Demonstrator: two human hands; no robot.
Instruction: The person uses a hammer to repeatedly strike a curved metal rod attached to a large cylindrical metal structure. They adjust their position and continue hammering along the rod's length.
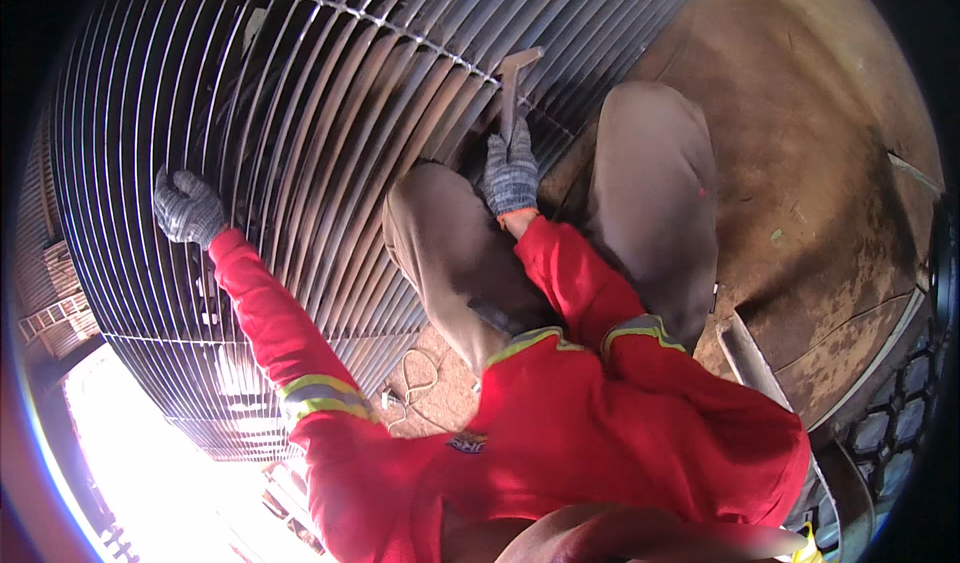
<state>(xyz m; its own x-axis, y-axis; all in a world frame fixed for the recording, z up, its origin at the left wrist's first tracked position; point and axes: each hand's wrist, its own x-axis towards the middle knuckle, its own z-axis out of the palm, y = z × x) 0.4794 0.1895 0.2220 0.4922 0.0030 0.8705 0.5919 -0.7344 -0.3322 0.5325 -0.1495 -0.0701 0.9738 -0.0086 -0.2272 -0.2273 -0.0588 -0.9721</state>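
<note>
Gloved hands on a large grey metal grating of parallel bars (330,113), rusty brown steel floor (800,163) to the right.
Left hand (187,208) clasps a bar, far left; right hand (510,173), fingers closed, grips a grey metal hammer (514,88) at the grating's near edge, between the knees.

We see narrow slots between the metal grating (330,113) bars blocking hands, knees (640,163) crowding the middle, open rusty floor (800,163) right.
</note>
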